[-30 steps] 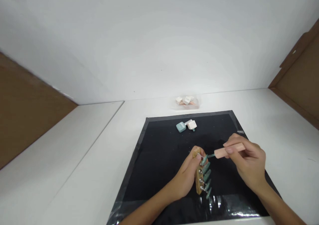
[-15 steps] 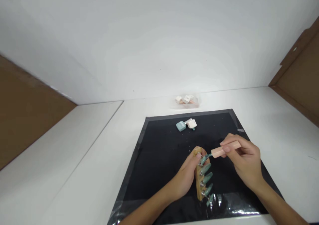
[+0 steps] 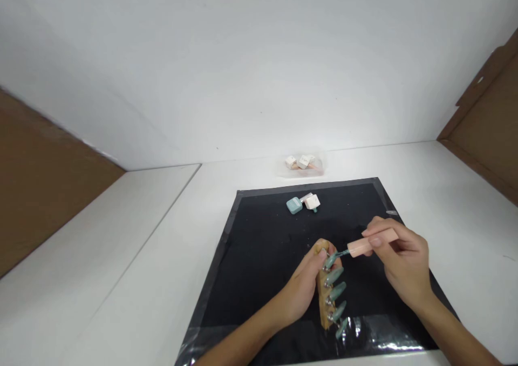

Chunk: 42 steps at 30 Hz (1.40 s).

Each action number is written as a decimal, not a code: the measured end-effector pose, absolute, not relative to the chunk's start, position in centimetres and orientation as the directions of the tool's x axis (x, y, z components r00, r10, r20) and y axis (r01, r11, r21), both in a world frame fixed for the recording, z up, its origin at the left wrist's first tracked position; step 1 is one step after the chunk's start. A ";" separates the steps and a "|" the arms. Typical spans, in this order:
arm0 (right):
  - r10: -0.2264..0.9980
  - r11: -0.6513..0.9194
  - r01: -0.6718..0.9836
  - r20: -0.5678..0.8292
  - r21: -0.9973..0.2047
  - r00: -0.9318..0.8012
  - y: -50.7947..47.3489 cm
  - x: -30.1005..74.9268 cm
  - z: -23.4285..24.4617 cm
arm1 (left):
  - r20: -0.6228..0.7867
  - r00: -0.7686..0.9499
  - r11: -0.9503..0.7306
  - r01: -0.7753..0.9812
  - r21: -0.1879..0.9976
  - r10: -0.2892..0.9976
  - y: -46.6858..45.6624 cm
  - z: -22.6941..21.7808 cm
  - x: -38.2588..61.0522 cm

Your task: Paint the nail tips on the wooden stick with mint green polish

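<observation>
My left hand (image 3: 303, 290) is closed around the far end of a wooden nail tip stand (image 3: 325, 312). Several teal false nails (image 3: 337, 290) stick out to the right from its metal holders in a row. Between the thumb and fingers of my right hand (image 3: 402, 263) is a nail polish brush (image 3: 370, 243) with a pink handle, pointing left. Its teal-coated bristles meet the farthest nail (image 3: 331, 261), close to my left thumb. Fingers of my left hand behind the stand are partly hidden.
On the black mat (image 3: 259, 258) lie a teal polish bottle (image 3: 294, 205) and a white-capped piece (image 3: 312, 202). Behind the mat, a clear tray (image 3: 283, 172) holds several white and pink items. Brown panels (image 3: 489, 117) stand at both sides, a white wall at the back.
My right hand has drawn slightly to the right with the polish brush, its bristles still at the farthest nail. My left hand and the stand have hardly moved.
</observation>
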State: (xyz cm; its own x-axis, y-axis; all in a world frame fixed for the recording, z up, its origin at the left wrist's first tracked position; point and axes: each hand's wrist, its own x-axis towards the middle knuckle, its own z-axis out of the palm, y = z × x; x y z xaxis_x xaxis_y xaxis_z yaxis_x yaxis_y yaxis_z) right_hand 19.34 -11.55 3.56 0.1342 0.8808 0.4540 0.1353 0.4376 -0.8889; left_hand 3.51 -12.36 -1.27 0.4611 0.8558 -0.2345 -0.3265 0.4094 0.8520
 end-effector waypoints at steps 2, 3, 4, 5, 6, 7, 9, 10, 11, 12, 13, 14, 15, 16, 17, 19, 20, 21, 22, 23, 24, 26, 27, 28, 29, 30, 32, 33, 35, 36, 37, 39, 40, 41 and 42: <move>0.880 0.441 0.158 0.460 -0.884 0.119 -11.5 19.4 3.5 | -0.237 0.470 0.416 -0.325 0.850 0.851 -12.3 -1.0 3.6; 0.878 0.446 0.168 0.466 -0.879 0.110 -11.5 19.4 3.5 | -0.240 0.471 0.421 -0.329 0.845 0.849 -12.3 -0.9 3.7; 0.874 0.454 0.174 0.474 -0.874 0.103 -11.5 19.4 3.5 | -0.245 0.469 0.427 -0.333 0.841 0.848 -12.3 -0.7 3.7; 0.871 0.462 0.174 0.482 -0.870 0.095 -11.5 19.4 3.6 | -0.252 0.466 0.433 -0.334 0.838 0.848 -12.3 -0.6 3.8; 0.869 0.468 0.171 0.487 -0.867 0.088 -11.5 19.4 3.6 | -0.262 0.465 0.441 -0.331 0.834 0.845 -12.3 -0.4 3.8; 0.868 0.472 0.167 0.489 -0.866 0.083 -11.5 19.4 3.6 | -0.274 0.466 0.451 -0.326 0.831 0.841 -12.2 -0.2 3.8; 0.865 0.480 0.163 0.496 -0.862 0.076 -11.5 19.4 3.7 | -0.289 0.473 0.468 -0.320 0.824 0.832 -12.2 0.0 3.8; 0.863 0.484 0.163 0.500 -0.860 0.074 -11.5 19.4 3.7 | -0.291 0.476 0.472 -0.320 0.822 0.830 -12.2 0.0 3.8; 0.861 0.488 0.166 0.504 -0.857 0.071 -11.5 19.4 3.8 | -0.287 0.477 0.470 -0.324 0.821 0.831 -12.2 0.1 3.8; 0.858 0.493 0.170 0.509 -0.853 0.067 -11.4 19.4 3.8 | -0.281 0.476 0.465 -0.328 0.823 0.833 -12.2 0.0 3.8; 0.854 0.500 0.174 0.516 -0.849 0.064 -11.4 19.4 3.8 | -0.275 0.475 0.459 -0.331 0.824 0.836 -12.2 0.0 3.8; 0.850 0.507 0.179 0.524 -0.843 0.062 -11.4 19.4 3.9 | -0.269 0.475 0.454 -0.333 0.826 0.838 -12.2 -0.1 3.8; 0.846 0.512 0.184 0.529 -0.839 0.062 -11.4 19.4 3.8 | -0.264 0.476 0.451 -0.334 0.828 0.839 -12.2 -0.1 3.8; 0.843 0.516 0.189 0.534 -0.836 0.062 -11.4 19.4 3.8 | -0.260 0.477 0.446 -0.333 0.831 0.839 -12.2 -0.2 3.8; 0.840 0.519 0.192 0.538 -0.833 0.062 -11.4 19.5 3.8 | -0.257 0.477 0.443 -0.330 0.833 0.840 -12.2 -0.2 3.8; 0.841 0.519 0.198 0.538 -0.832 0.054 -11.4 19.5 3.8 | -0.259 0.475 0.439 -0.321 0.839 0.841 -12.2 -0.3 3.9; 0.843 0.517 0.199 0.535 -0.832 0.048 -11.4 19.5 3.8 | -0.260 0.474 0.439 -0.317 0.841 0.841 -12.2 -0.3 3.9; 0.844 0.518 0.199 0.535 -0.832 0.042 -11.4 19.5 3.8 | -0.262 0.474 0.440 -0.315 0.841 0.840 -12.2 -0.2 3.9; 0.844 0.517 0.199 0.534 -0.833 0.041 -11.4 19.5 3.8 | -0.263 0.477 0.443 -0.316 0.839 0.839 -12.2 -0.2 3.9; 0.845 0.515 0.197 0.533 -0.834 0.046 -11.4 19.5 3.8 | -0.264 0.479 0.446 -0.317 0.837 0.837 -12.1 -0.2 3.8; 0.845 0.514 0.196 0.532 -0.835 0.056 -11.4 19.5 3.8 | -0.266 0.481 0.448 -0.317 0.836 0.836 -12.1 -0.2 3.8; 0.843 0.510 0.192 0.531 -0.839 0.082 -11.4 19.4 3.8 | -0.269 0.478 0.449 -0.315 0.836 0.836 -12.1 -0.1 3.8; 0.843 0.506 0.193 0.529 -0.840 0.092 -11.4 19.4 3.8 | -0.270 0.477 0.449 -0.314 0.837 0.836 -12.1 -0.1 3.8; 0.845 0.503 0.194 0.527 -0.842 0.095 -11.4 19.4 3.8 | -0.270 0.476 0.448 -0.314 0.837 0.837 -12.1 0.0 3.8; 0.847 0.502 0.194 0.525 -0.843 0.090 -11.4 19.4 3.8 | -0.271 0.474 0.449 -0.317 0.835 0.838 -12.1 0.0 3.8; 0.849 0.501 0.195 0.523 -0.843 0.082 -11.4 19.5 3.8 | -0.271 0.475 0.451 -0.320 0.833 0.838 -12.1 0.1 3.8; 0.846 0.512 0.188 0.530 -0.838 0.058 -11.4 19.5 3.9 | -0.276 0.477 0.458 -0.322 0.829 0.835 -12.1 0.2 3.8; 0.841 0.522 0.184 0.538 -0.833 0.048 -11.5 19.5 3.9 | -0.279 0.478 0.462 -0.323 0.826 0.833 -12.1 0.2 3.8; 0.833 0.537 0.180 0.552 -0.824 0.038 -11.5 19.6 3.9 | -0.284 0.478 0.467 -0.325 0.822 0.831 -12.1 0.3 3.8; 0.830 0.542 0.181 0.557 -0.820 0.035 -11.4 19.6 3.9 | -0.286 0.475 0.468 -0.326 0.821 0.832 -12.1 0.3 3.8; 0.827 0.546 0.183 0.561 -0.817 0.033 -11.4 19.6 3.9 | -0.286 0.473 0.467 -0.326 0.822 0.834 -12.1 0.3 3.9; 0.824 0.551 0.191 0.566 -0.812 0.030 -11.4 19.6 3.9 | -0.283 0.472 0.462 -0.321 0.827 0.835 -12.1 0.2 3.9; 0.823 0.552 0.197 0.567 -0.811 0.029 -11.4 19.6 3.9 | -0.281 0.473 0.458 -0.316 0.831 0.835 -12.1 0.2 3.9; 0.822 0.553 0.203 0.569 -0.808 0.027 -11.3 19.6 3.9 | -0.278 0.473 0.455 -0.313 0.834 0.836 -12.1 0.2 4.0; 0.822 0.552 0.209 0.570 -0.807 0.027 -11.3 19.6 3.9 | -0.278 0.471 0.453 -0.311 0.836 0.837 -12.1 0.2 4.0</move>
